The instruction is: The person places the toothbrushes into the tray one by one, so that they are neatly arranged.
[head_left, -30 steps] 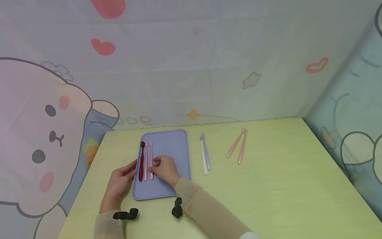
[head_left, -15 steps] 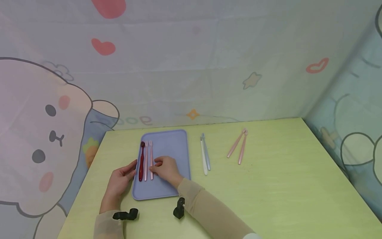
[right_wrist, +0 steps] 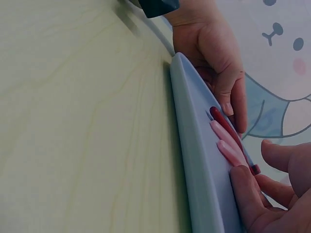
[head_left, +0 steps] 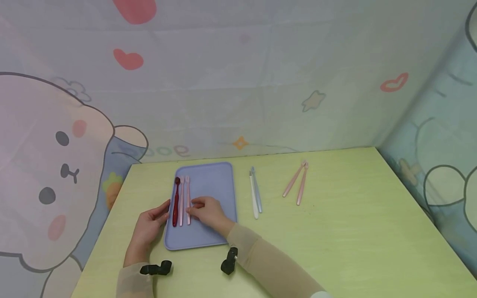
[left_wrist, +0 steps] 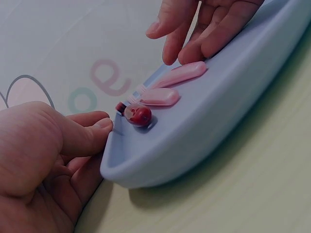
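The light blue tray (head_left: 214, 182) carries a dark red toothbrush (head_left: 175, 207) and two pink toothbrushes along its left side, roughly parallel. My left hand (head_left: 147, 227) rests against the tray's left rim, thumb and index finger touching its edge. Over the tray, my right hand (head_left: 209, 212) hovers at the rightmost pink toothbrush (head_left: 188, 217). In the right wrist view its thumb stands apart from the fingers, and one fingertip lies at the handle end of that pink toothbrush (right_wrist: 229, 153). In the left wrist view the red toothbrush (left_wrist: 138, 115) lies nearest the left hand.
Right of the tray, a white toothbrush (head_left: 254, 198) and a blue toothbrush (head_left: 257, 192) lie close together on the yellow table (head_left: 354, 231). Farther right lie two more pink toothbrushes (head_left: 302, 186), heads meeting. A patterned cloth (head_left: 208, 82) hangs behind the table.
My right forearm and wrist have shifted slightly right and toward me, with the fingers still near the pink toothbrush. The left hand, tray and toothbrushes have kept their places.
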The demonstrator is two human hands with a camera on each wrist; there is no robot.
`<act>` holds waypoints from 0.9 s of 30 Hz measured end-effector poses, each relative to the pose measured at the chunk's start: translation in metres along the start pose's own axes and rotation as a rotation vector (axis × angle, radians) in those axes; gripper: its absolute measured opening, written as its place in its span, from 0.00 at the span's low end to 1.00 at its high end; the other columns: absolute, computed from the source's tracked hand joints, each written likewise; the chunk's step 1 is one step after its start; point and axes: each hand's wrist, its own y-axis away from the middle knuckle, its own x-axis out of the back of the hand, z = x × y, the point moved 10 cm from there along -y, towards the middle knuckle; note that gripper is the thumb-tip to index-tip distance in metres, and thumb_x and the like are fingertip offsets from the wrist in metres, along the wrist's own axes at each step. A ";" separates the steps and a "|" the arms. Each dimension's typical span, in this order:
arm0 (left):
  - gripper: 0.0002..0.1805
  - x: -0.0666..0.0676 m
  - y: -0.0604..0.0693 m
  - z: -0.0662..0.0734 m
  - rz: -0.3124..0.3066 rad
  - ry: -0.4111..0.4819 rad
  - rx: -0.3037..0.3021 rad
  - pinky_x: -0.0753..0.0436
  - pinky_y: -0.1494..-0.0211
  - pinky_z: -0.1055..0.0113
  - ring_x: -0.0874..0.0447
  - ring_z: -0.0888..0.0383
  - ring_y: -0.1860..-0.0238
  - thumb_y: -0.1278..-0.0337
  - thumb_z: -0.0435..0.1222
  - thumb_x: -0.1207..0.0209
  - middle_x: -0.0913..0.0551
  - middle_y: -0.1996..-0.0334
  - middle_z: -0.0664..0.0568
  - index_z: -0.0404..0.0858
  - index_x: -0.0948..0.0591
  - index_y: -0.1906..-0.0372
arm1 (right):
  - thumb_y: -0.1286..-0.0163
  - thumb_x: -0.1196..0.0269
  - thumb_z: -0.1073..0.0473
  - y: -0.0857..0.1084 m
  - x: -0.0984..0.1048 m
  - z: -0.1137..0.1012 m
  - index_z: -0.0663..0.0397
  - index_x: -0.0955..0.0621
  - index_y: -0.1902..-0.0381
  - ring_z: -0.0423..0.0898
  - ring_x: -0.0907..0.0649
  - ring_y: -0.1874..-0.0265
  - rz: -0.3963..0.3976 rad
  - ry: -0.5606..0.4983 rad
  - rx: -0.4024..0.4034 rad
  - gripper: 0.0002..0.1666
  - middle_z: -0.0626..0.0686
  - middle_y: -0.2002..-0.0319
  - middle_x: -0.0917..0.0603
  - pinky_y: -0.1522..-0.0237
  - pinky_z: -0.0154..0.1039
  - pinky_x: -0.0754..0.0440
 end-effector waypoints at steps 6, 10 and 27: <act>0.28 0.000 -0.001 -0.001 -0.004 0.007 0.004 0.34 0.21 0.50 0.33 0.47 0.21 0.23 0.28 0.41 0.23 0.29 0.41 0.36 0.27 0.23 | 0.27 0.27 0.55 0.008 0.005 0.000 0.63 0.14 0.38 0.40 0.12 0.64 -0.039 -0.142 -0.010 0.25 0.50 0.58 0.09 0.59 0.32 0.13; 0.28 0.000 -0.001 -0.001 -0.007 0.010 0.004 0.34 0.21 0.51 0.34 0.48 0.21 0.22 0.28 0.41 0.23 0.28 0.42 0.37 0.27 0.23 | 0.27 0.28 0.59 0.014 0.012 -0.002 0.66 0.15 0.38 0.48 0.08 0.62 -0.046 -0.241 -0.022 0.24 0.55 0.55 0.09 0.57 0.36 0.10; 0.27 0.001 -0.002 -0.003 -0.004 0.006 -0.002 0.34 0.20 0.53 0.34 0.47 0.21 0.22 0.28 0.41 0.23 0.29 0.42 0.37 0.26 0.23 | 0.23 0.32 0.61 0.027 0.055 -0.003 0.69 0.19 0.33 0.55 0.11 0.49 -0.086 -0.322 0.033 0.26 0.58 0.48 0.12 0.48 0.47 0.10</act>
